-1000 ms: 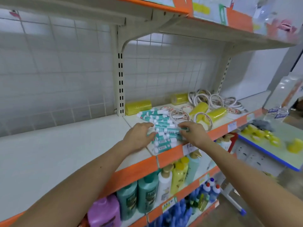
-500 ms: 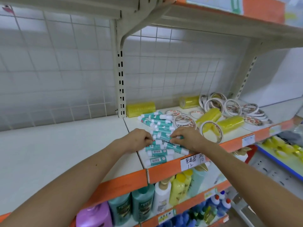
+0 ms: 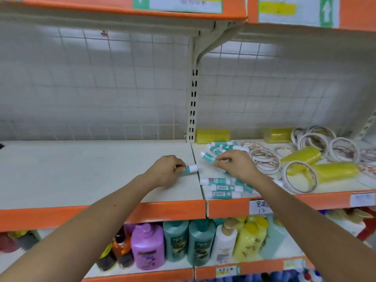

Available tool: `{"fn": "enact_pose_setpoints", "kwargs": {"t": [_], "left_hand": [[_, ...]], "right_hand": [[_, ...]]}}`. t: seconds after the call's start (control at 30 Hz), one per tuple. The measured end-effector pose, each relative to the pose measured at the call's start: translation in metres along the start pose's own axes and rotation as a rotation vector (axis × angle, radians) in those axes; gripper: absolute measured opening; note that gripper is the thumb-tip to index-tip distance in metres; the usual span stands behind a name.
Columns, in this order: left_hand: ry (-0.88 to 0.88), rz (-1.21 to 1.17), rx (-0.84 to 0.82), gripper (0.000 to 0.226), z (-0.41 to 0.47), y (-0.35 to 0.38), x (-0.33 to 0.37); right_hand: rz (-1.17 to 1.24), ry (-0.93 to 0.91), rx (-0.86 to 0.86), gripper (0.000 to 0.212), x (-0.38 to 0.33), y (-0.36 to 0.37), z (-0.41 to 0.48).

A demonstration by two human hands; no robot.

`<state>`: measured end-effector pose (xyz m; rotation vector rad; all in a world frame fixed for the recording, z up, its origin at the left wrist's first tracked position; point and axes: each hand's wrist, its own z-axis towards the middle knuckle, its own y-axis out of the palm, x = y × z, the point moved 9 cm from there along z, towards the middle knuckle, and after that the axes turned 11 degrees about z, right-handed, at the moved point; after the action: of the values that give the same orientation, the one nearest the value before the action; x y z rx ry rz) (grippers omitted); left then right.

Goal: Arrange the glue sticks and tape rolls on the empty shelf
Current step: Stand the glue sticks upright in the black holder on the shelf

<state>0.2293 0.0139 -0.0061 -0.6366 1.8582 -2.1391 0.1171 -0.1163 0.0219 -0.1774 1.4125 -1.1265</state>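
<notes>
My left hand grips a teal-and-white glue stick at the right end of the bare white shelf. My right hand pinches another glue stick on the neighbouring shelf section. Several more glue sticks lie loose around and under that hand. White tape rolls and yellow wrapped tape packs lie scattered further right on the same section.
A slotted upright post and bracket divide the two shelf sections, backed by a wire grid. An orange shelf edge runs along the front. Shampoo and lotion bottles stand on the shelf below. Another shelf hangs overhead.
My left hand has drawn one glue stick leftward out of the pile onto the bare shelf. My right hand has shifted back to the sticks further in. The view has swung left.
</notes>
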Motion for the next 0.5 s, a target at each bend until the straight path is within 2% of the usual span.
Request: {"fn": "enact_pose_setpoints", "kwargs": {"t": [0.27, 0.5], "left_hand": [[-0.263, 0.050, 0.074, 0.027, -0.113, -0.047, -0.140], [-0.381, 0.067, 0.152, 0.028, -0.224, -0.095, -0.264]], "right_hand": [[0.046, -0.187, -0.158, 0.023, -0.117, 0.116, 0.028], [0.104, -0.294, -0.237, 0.021, -0.254, 0.235, 0.025]]}}
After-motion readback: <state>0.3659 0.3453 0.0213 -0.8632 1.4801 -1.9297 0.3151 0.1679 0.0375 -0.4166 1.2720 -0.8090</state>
